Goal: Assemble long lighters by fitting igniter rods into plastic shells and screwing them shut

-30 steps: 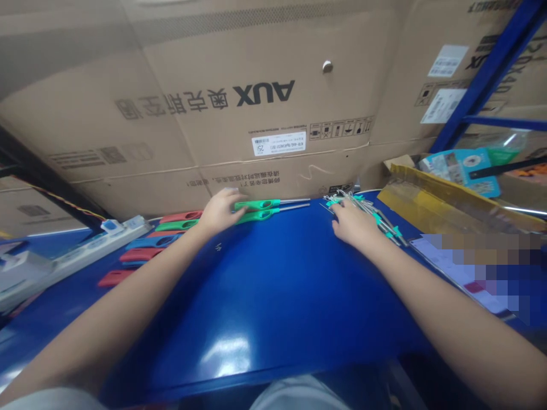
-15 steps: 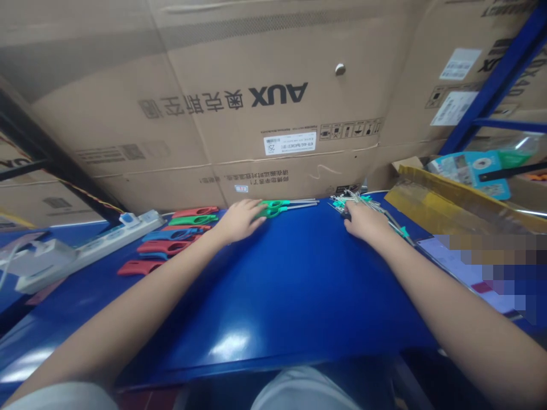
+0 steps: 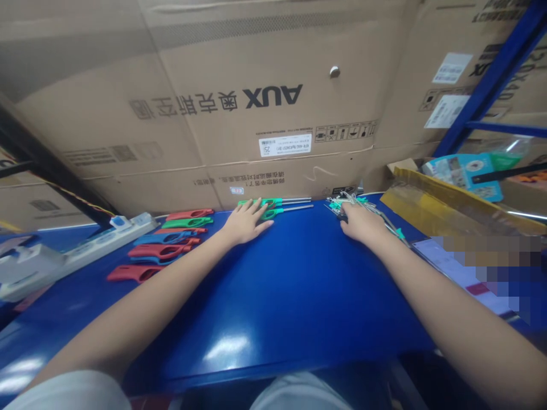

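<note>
My left hand (image 3: 244, 221) lies palm down near the back of the blue table, its fingers spread over the handles of green long-nosed lighters (image 3: 272, 213). Their metal tubes point right. Left of that hand is a row of red, green and blue lighter handles (image 3: 164, 250), partly hidden by my forearm. My right hand (image 3: 362, 221) rests at the near side of a jumbled pile of thin metal and green pieces (image 3: 351, 199). Its fingers are curled together, and a small dark thing shows at the fingertips, too small to name.
Large cardboard boxes (image 3: 192, 136) stand along the back. A white power strip (image 3: 102, 242) lies at the left. To the right are a yellow-taped carton (image 3: 427, 205), a purple sheet (image 3: 448, 267) and a blue metal frame (image 3: 482, 85).
My left hand has opened wider over the green lighters, with its thumb swung out to the right. The right hand stays at the pile. The whole view has shifted slightly.
</note>
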A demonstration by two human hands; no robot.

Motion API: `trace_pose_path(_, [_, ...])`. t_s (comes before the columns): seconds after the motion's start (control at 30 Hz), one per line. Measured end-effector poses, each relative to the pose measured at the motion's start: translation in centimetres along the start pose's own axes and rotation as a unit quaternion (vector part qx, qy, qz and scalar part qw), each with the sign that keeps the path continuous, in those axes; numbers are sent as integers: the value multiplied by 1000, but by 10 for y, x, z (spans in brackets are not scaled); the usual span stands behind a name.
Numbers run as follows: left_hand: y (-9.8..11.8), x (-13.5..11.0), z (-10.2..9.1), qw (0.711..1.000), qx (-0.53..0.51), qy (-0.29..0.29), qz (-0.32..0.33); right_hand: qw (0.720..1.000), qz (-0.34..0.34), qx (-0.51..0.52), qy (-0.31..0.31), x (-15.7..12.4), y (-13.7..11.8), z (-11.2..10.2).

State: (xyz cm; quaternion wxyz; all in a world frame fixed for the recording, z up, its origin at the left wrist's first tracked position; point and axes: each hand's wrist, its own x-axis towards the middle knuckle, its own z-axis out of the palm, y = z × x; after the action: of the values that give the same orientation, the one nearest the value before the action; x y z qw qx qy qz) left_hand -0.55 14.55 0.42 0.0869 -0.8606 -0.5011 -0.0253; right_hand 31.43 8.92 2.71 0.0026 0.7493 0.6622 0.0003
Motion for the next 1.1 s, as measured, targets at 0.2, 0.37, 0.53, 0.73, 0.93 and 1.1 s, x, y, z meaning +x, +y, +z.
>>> trace_pose_path(0.2, [0, 1, 3, 1000, -1, 0, -11, 1000, -2, -1, -1, -2, -1, -1])
trace_pose_path(0.37, [16, -9, -4, 1000, 0, 14, -7, 1000, -12, 1, 2, -2, 0, -2])
trace_pose_path(0.53, [25, -47, -41, 997, -13, 30, 76, 1000, -15, 0, 2, -5, 0, -4])
trace_pose_path(0.73, [-41, -94, -83, 995, -65, 6, 80, 997, -42, 0, 60, -14, -6, -4])
trace_pose_path(0.93, [-80, -121, -81, 992, 1, -126, -27, 987, -113, 26, 108, -19, -17, 4])
trace_pose_path(1.1, [-91, -121, -72, 988, 43, -145, -24, 985, -139, 54, 93, -19, -20, 8])
